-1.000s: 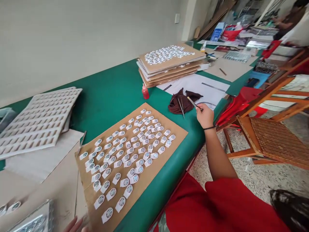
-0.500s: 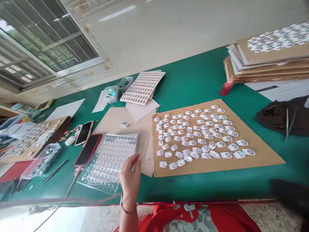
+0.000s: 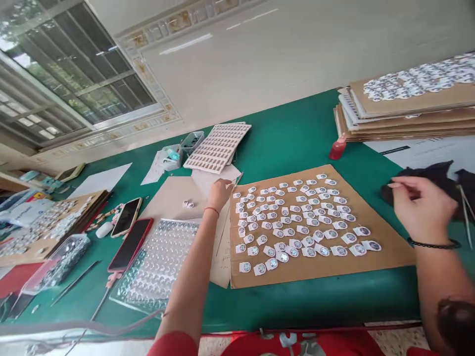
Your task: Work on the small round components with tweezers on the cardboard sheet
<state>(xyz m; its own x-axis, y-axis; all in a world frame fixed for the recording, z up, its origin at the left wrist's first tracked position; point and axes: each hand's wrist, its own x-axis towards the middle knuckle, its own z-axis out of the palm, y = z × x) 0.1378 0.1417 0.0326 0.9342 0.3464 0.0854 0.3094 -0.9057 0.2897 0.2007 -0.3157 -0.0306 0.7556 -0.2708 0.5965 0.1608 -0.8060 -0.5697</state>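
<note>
Left hand (image 3: 219, 193): arm stretched forward, fingers curled at the far left corner of the cardboard sheet (image 3: 386, 242); whether they pinch the corner or only touch it cannot be told. A thin metal tool (image 3: 237, 180) lies just beyond the fingertips.
Right hand (image 3: 421, 207): blurred, palm down, fingers bent together, hovering near the dark cloth (image 3: 441, 178); its grip cannot be made out. Tweezers (image 3: 464, 213) lie on the cloth, cut off at the frame edge.
Cardboard sheet: flat on the green table (image 3: 297, 138), carrying rows of small white tags (image 3: 297, 217) with round centres; print too small to read.
Clear blister tray (image 3: 159, 262): left of the sheet, partly hidden by the left arm.
Clear box (image 3: 59, 262): small pieces inside, indistinct.
Two phones (image 3: 129, 232): beside the tray.
</note>
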